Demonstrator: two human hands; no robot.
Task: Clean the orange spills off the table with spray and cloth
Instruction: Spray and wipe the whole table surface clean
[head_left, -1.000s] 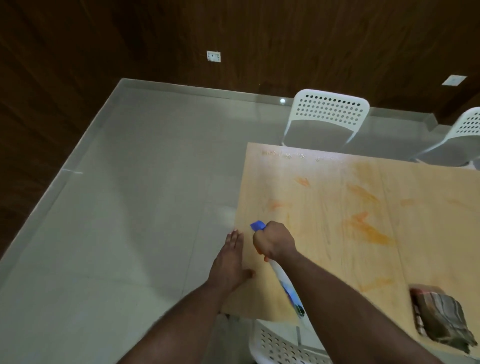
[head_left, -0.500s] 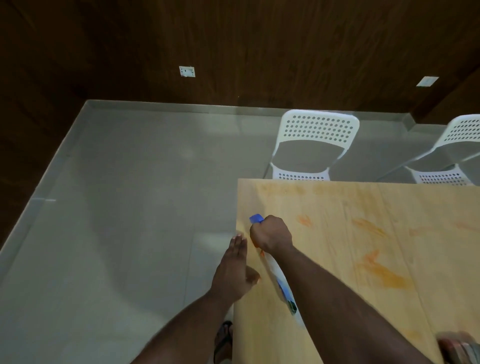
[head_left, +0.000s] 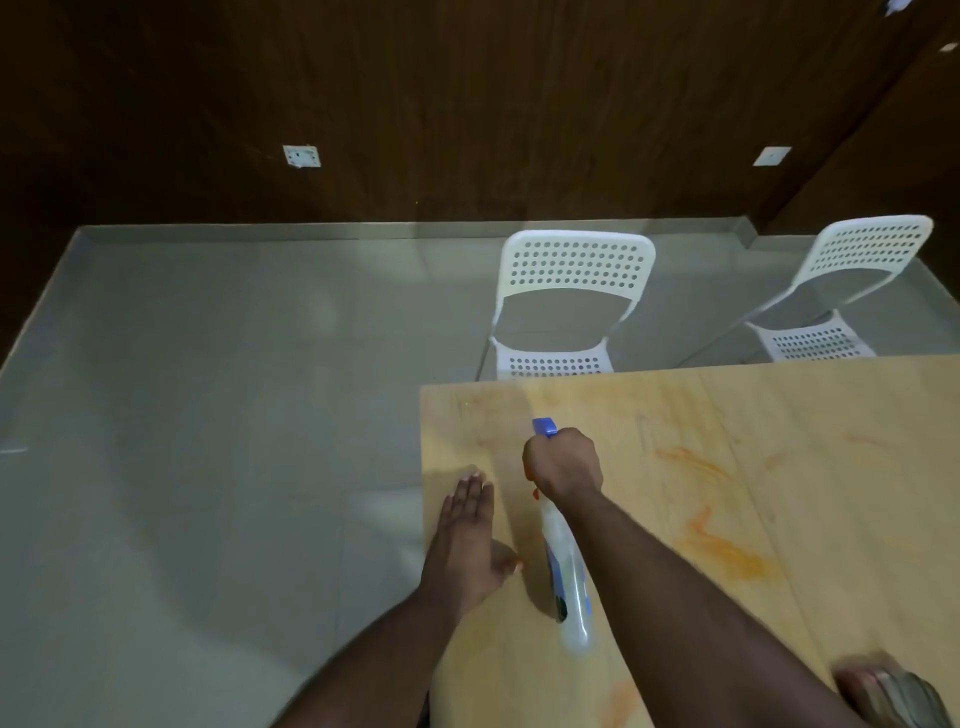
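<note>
My right hand (head_left: 563, 462) grips a clear spray bottle (head_left: 563, 571) with a blue nozzle (head_left: 544, 427), held over the left part of the wooden table (head_left: 675, 415) with the nozzle pointing at the far edge. My left hand (head_left: 467, 540) lies flat and open on the table's left edge, just left of the bottle. Orange smears (head_left: 727, 556) streak the wood to the right of my right arm, another smear (head_left: 688, 460) lies farther back. The folded cloth (head_left: 893, 696) is blurred at the bottom right corner, partly cut off.
Two white perforated chairs (head_left: 571, 270) (head_left: 862, 249) stand behind the table's far edge. Grey tiled floor (head_left: 208, 415) spreads to the left. A dark wood-panelled wall (head_left: 415, 104) with a socket (head_left: 301, 156) runs along the back.
The view has tilted up and shifted, so the table sits lower right in frame. My right hand with the bottle has moved toward the far left corner. My left hand stays flat on the edge.
</note>
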